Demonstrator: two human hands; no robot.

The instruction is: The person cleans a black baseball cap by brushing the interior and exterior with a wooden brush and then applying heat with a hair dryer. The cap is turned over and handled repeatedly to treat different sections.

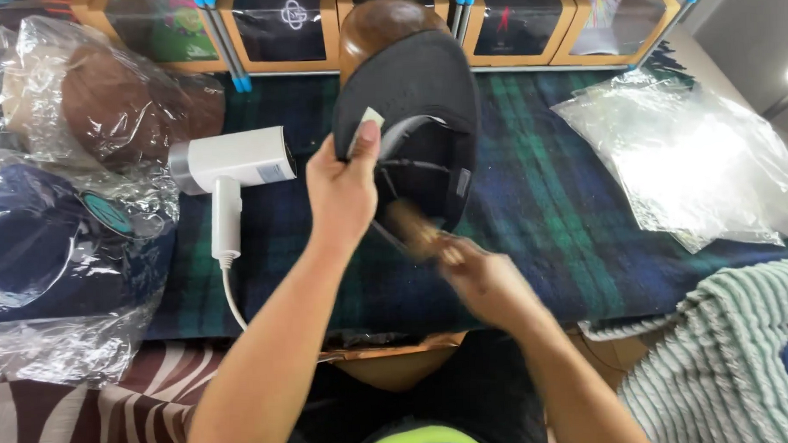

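Observation:
My left hand (345, 184) grips the edge of a black cap (425, 98), holding it up with its inside facing me. The cap rests against a brown rounded wooden form (378, 21) behind it. A small white tag sits under my left thumb. My right hand (488, 284) holds a small wooden-handled brush (416, 229), blurred with motion, against the inside of the cap near its lower edge.
A white hair dryer (230, 166) with its cord lies on the dark plaid cloth (542, 199). Plastic-wrapped caps (53, 216) pile at the left. An empty clear plastic bag (689, 159) lies at the right, a striped towel (730, 349) lower right. Shelf boxes line the back.

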